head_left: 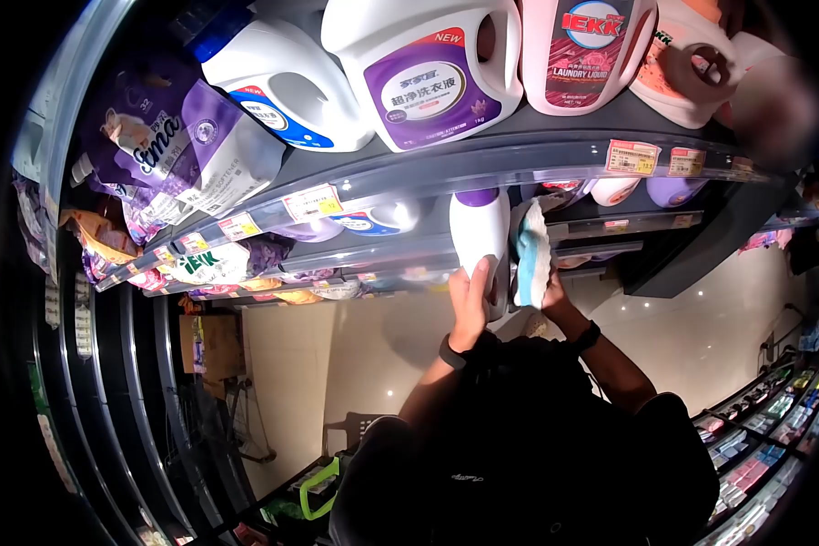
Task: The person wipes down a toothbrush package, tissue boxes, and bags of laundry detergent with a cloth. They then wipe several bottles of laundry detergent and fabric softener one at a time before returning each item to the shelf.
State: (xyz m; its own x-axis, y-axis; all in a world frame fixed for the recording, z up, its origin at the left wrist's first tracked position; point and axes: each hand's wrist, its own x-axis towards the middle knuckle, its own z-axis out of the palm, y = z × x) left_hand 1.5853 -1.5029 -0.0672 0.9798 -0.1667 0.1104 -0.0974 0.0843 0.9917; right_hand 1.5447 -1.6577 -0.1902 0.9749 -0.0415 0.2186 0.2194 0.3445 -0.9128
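My left hand (470, 305) is wrapped round the side of a white bottle with a purple cap (480, 227), which stands out in front of the shelf edge. Beside the bottle, on its right, my right hand (555, 293) holds a white and light-blue cloth (531, 255). The cloth hides most of that hand's fingers. Above both hands runs the shelf's clear front rail with price tags (311, 203).
On the upper shelf stand a white jug with a purple label (426, 77), a pink jug (584, 55) and a purple pouch (168, 136). Lower shelves hold more packs. A cardboard box (211, 346) and a green handle (318, 489) are at the lower left.
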